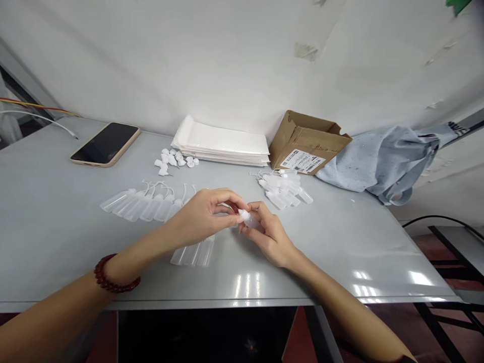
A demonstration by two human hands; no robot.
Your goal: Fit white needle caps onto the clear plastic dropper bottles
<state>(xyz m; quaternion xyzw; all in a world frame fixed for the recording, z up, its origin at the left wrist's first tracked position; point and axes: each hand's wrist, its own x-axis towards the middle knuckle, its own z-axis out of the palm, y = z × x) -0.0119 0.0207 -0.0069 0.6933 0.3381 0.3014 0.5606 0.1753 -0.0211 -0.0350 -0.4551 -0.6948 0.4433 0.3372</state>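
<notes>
My left hand pinches the white cap at the top of a small clear plastic bottle. The bottle lies in the fingers of my right hand, tilted, its lower part partly covered by them. Left of my hands, a row of similar bottles with thin white tube-like strips at their tops lies on the table. More bottles lie below my left hand, which hides their upper ends. A pile of capped bottles lies beyond my right hand.
Small white caps lie loose near a stack of white padded envelopes. A phone lies at left on the grey table. An open cardboard box and a light blue cloth bag are at back right.
</notes>
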